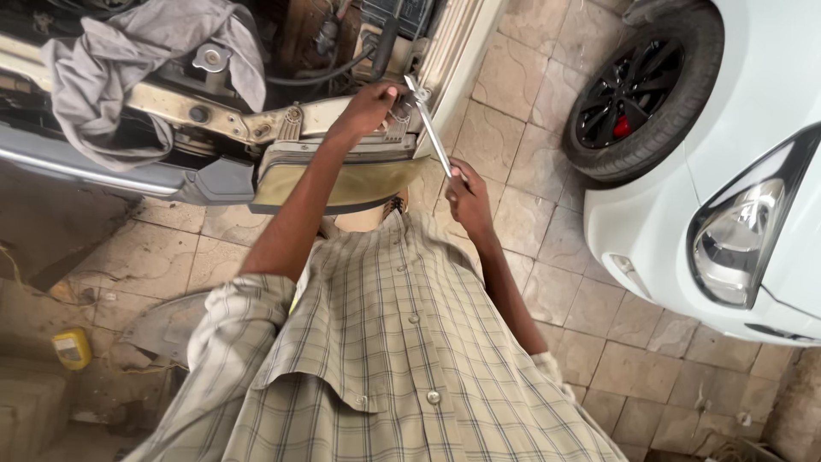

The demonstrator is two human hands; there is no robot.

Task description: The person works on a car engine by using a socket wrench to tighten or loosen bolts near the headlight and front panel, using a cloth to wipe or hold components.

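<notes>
My right hand (466,195) grips the lower end of a long silver wrench (430,133). The wrench slants up to a fastener at the front corner of an old car's body, just above the yellowed headlight (342,175). Fingers of my left hand (369,104) press at the wrench's head, against the car's cream front panel (231,120). Both forearms reach forward from my checked shirt.
A grey cloth (111,68) lies draped over the open engine bay. A white car (753,171) with a black wheel (637,90) stands close on the right. A yellow container (73,346) sits on the tiled floor (530,111) at the left.
</notes>
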